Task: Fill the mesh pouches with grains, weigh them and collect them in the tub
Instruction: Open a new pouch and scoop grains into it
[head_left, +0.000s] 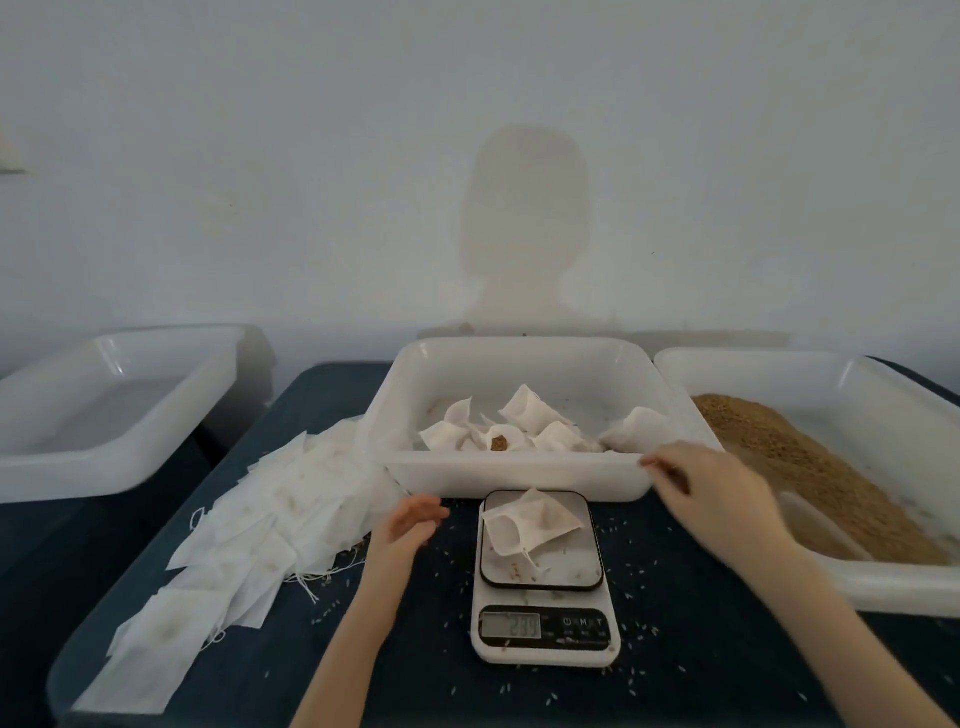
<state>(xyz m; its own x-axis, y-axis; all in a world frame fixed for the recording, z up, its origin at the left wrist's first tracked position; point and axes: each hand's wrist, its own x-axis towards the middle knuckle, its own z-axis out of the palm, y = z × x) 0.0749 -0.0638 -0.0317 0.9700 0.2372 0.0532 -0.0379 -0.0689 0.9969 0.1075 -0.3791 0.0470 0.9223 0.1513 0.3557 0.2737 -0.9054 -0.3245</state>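
Sitting between the two hands is a small white kitchen scale (544, 582) with a flat, shiny plate that has round corners. One filled mesh pouch (527, 522) lies on that plate. The pouch is thin, white and crinkly, and a little brown shows through it. The grey screen on the scale shows numbers, but they are too blurry to read. Beside the screen are small buttons with tiny letters, also too blurry to read for sure.

The left hand (410, 522) is just left of the scale. Its fingers are loose and a bit bent, and it holds nothing. The right hand (706, 486) is up and to the right of the scale. Its fingertips are at the front rim of the middle tub (519, 475). The hand is blurry, so you cannot tell if it pinches the rim or only touches it.

The middle tub is white, smooth plastic, square with round corners. It sits just past both hands and holds several filled pouches (524, 428).

Right of the right hand is another white tub (883, 587) with a heap of brown, sandy-looking grains (810, 467).

Left of the left hand lies a messy pile of flat, empty pouches (260, 525) with thin strings. Farther left is a third white tub (104, 410).

Loose grains dot the dark blue table (701, 649) around the scale.
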